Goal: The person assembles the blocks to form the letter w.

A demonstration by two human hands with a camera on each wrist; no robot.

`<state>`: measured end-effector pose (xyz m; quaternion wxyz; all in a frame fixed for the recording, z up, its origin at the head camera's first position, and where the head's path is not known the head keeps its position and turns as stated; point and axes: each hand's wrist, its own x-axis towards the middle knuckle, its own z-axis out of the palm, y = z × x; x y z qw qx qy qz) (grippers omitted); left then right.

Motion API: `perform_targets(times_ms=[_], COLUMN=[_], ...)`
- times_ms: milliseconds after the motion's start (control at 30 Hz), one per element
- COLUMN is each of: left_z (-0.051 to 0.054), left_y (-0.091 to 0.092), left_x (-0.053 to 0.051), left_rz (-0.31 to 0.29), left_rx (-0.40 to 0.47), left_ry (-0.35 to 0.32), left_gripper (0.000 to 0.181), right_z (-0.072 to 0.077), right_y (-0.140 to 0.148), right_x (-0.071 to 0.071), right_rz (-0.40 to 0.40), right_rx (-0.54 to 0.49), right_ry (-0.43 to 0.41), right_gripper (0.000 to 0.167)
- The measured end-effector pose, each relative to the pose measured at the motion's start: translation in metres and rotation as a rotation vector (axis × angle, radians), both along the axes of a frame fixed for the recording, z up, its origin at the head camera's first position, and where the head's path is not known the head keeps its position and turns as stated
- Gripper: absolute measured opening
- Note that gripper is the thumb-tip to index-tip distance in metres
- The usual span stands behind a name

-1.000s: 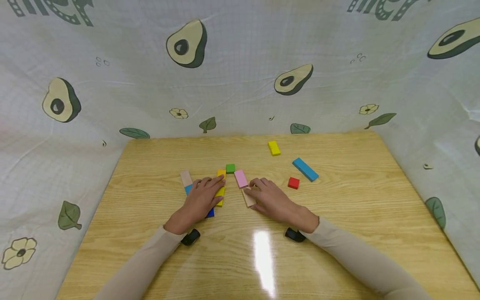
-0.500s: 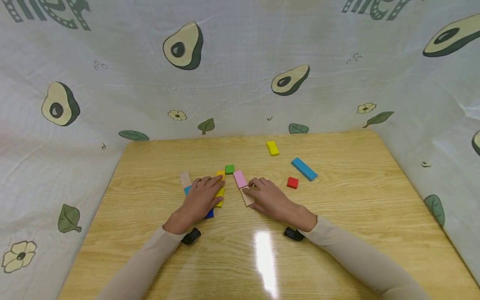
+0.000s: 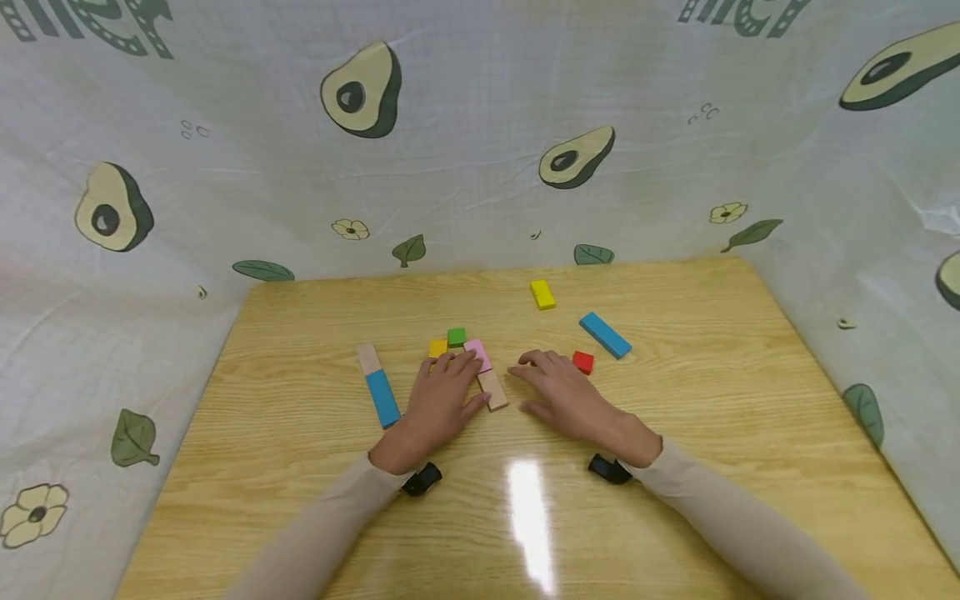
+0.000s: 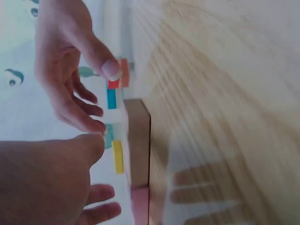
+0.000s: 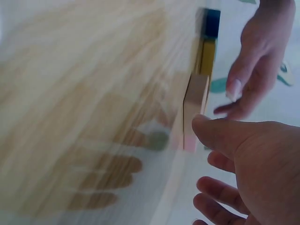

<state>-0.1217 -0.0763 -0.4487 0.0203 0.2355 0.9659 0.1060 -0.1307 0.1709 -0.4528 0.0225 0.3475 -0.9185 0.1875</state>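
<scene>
In the head view my left hand [image 3: 442, 396] reaches over a row of small wooden blocks, fingers spread loosely. Its fingertips lie over the pink block [image 3: 477, 354] and its thumb is by the plain wood block [image 3: 492, 390]; whether they touch cannot be told. An orange-yellow block [image 3: 438, 347] shows beyond its fingers, beside a green block [image 3: 457, 337]. The hand hides what lies beneath it. My right hand [image 3: 566, 392] is apart from the row, fingers relaxed and holding nothing. In the right wrist view, yellow [image 5: 206, 58] and dark blue [image 5: 212, 23] blocks stand behind the plain wood block [image 5: 196, 96].
On the left lie a plain wood block [image 3: 368, 358] and a blue block [image 3: 383, 398], end to end. A red block [image 3: 582, 362], a long blue block [image 3: 604, 335] and a yellow block [image 3: 542, 294] lie right and farther back. A printed cloth [image 3: 480, 125] surrounds the table.
My left hand has moved right, from the yellow blocks to the pink and plain ones, uncovering the blue block at left. My right hand has left the plain block and moved right.
</scene>
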Motion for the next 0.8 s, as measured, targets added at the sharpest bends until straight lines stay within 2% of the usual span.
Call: perform_targets(times_ms=[133, 267, 400, 533, 800], left_z=[-0.003, -0.008, -0.011, -0.012, -0.014], left_y=[0.010, 0.017, 0.020, 0.022, 0.024], left_x=[0.000, 0.000, -0.001, -0.002, -0.002], left_rz=[0.042, 0.073, 0.097, 0.115, 0.122], left_rx=[-0.014, 0.007, 0.012, -0.009, -0.012], left_ry=[0.037, 0.064, 0.052, 0.036, 0.059], left_gripper=[0.058, 0.060, 0.064, 0.066, 0.063], right_z=[0.000, 0.000, -0.001, -0.002, -0.003], right_y=[0.017, 0.034, 0.048, 0.057, 0.062], right_x=[0.000, -0.002, -0.004, -0.007, -0.012], right_rz=[-0.072, -0.148, -0.211, -0.254, -0.311], right_rx=[0.008, 0.038, 0.052, 0.061, 0.066], right_ry=[0.011, 0.030, 0.027, 0.018, -0.005], right_gripper=[0.054, 0.056, 0.057, 0.055, 0.044])
